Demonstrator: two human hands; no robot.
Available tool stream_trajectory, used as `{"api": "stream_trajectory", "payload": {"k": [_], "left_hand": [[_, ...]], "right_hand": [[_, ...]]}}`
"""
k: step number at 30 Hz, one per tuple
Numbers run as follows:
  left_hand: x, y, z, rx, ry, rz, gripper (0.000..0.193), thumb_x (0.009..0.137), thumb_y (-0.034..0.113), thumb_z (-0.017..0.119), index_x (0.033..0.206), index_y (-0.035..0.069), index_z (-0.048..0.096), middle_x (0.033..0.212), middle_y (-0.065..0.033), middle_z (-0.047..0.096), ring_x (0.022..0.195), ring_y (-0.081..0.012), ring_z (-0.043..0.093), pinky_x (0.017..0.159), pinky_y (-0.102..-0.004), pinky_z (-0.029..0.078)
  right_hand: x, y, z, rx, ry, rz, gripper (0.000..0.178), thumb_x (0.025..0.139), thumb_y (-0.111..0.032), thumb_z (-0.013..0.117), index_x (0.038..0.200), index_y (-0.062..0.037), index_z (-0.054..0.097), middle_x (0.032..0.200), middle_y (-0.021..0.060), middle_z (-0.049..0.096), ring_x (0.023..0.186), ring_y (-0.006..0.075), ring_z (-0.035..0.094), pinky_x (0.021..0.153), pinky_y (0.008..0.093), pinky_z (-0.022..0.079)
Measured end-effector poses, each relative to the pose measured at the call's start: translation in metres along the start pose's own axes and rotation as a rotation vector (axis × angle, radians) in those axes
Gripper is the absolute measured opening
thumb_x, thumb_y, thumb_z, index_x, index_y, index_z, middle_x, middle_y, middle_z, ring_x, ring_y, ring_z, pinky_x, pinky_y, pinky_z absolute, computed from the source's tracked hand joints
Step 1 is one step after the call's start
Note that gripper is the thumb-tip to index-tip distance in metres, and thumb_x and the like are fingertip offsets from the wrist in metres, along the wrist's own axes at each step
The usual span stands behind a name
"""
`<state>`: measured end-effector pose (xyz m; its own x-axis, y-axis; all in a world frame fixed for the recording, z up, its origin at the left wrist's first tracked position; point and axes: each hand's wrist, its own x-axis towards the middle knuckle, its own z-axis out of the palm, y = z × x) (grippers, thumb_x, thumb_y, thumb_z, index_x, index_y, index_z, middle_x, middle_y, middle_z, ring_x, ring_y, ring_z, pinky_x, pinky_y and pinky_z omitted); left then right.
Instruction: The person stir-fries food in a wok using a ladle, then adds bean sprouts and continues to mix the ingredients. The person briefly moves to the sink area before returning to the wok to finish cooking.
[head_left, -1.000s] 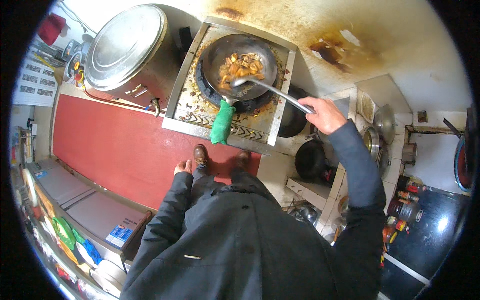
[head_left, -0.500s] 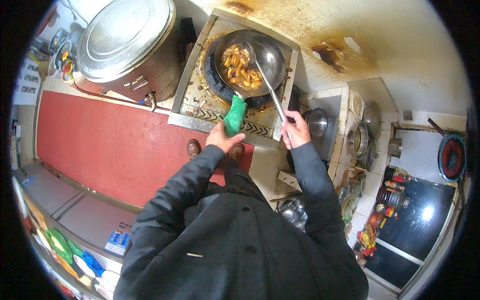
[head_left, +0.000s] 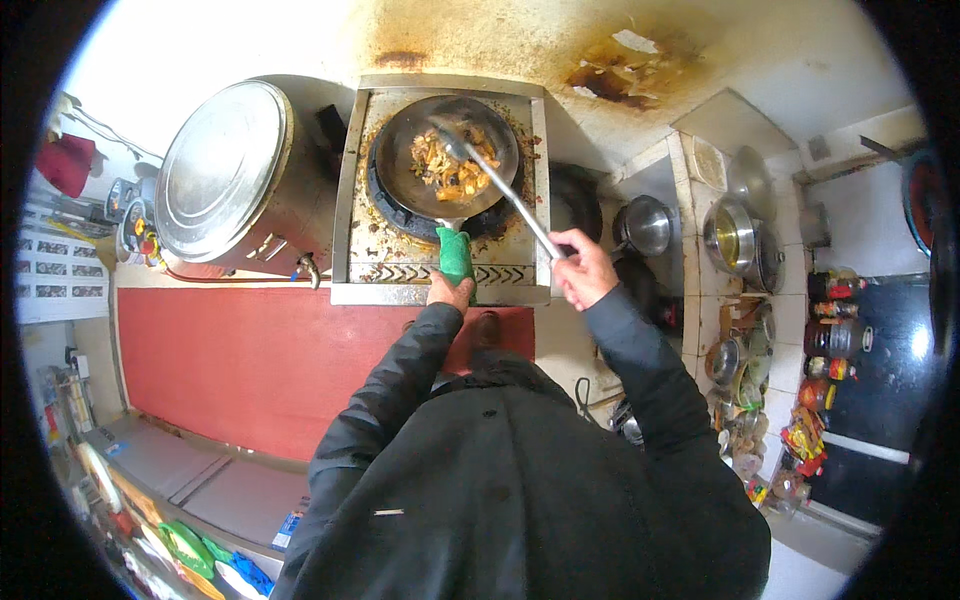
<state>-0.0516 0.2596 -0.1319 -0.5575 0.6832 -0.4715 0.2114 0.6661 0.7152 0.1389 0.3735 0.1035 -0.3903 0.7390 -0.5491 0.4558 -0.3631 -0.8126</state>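
A dark wok sits over the burner of a greasy metal stove, with browned pieces of food in it. Green cloth is wrapped round the wok's handle, and my left hand is closed on its near end. My right hand grips the end of a long metal ladle. The ladle slants down to the left into the wok, its blurred head among the food toward the far side.
A large lidded metal drum with a tap stands left of the stove. To the right are a steel pot, a pan of yellowish liquid and several jars and bottles. A red mat covers the floor at left.
My left hand has closed round the cloth-wrapped handle. The ladle's head has moved left within the wok, and the food is spread differently. The whole view has turned and shifted.
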Motion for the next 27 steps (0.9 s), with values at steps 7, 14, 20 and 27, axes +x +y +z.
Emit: {"api": "stream_trajectory", "payload": {"k": [7, 14, 20, 27], "left_hand": [[-0.014, -0.026, 0.006, -0.234, 0.119, -0.013, 0.080, 0.076, 0.051, 0.076, 0.125, -0.007, 0.052, 0.114, -0.0289, 0.064, 0.109, -0.0403, 0.062, 0.095, -0.0434, 0.048], [-0.088, -0.134, -0.034, -0.207, 0.206, 0.142, 0.055, 0.095, 0.035, 0.064, 0.130, -0.006, 0.054, 0.123, -0.0208, 0.063, 0.115, -0.0291, 0.059, 0.098, -0.0354, 0.046], [-0.151, -0.225, -0.078, -0.415, 0.487, -0.261, 0.050, 0.094, 0.043, 0.063, 0.112, -0.004, 0.066, 0.101, -0.0161, 0.070, 0.100, -0.0233, 0.065, 0.090, -0.0378, 0.050], [-0.150, -0.301, -0.088, -0.040, 0.444, -0.425, 0.057, 0.092, 0.052, 0.060, 0.104, -0.004, 0.067, 0.096, -0.0218, 0.070, 0.092, -0.0334, 0.065, 0.082, -0.0440, 0.050]], "right_hand": [[0.123, 0.053, -0.032, -0.304, 0.212, -0.433, 0.038, 0.086, -0.003, 0.059, 0.124, -0.0119, 0.058, 0.068, 0.0066, 0.058, 0.047, 0.0134, 0.050, 0.042, 0.0308, 0.039], [0.092, 0.027, -0.039, -0.628, -0.096, -0.569, 0.036, 0.085, -0.010, 0.061, 0.121, -0.0101, 0.058, 0.079, 0.0203, 0.064, 0.069, 0.0362, 0.064, 0.065, 0.0392, 0.050], [0.010, 0.015, -0.064, -0.463, -0.254, -0.307, 0.036, 0.084, -0.007, 0.059, 0.119, -0.0083, 0.057, 0.083, 0.0207, 0.066, 0.078, 0.0386, 0.067, 0.069, 0.0423, 0.052], [0.020, 0.048, -0.053, -0.332, 0.020, -0.296, 0.036, 0.084, -0.005, 0.055, 0.120, -0.0079, 0.058, 0.076, 0.0173, 0.066, 0.065, 0.0268, 0.066, 0.063, 0.0363, 0.052]]}}
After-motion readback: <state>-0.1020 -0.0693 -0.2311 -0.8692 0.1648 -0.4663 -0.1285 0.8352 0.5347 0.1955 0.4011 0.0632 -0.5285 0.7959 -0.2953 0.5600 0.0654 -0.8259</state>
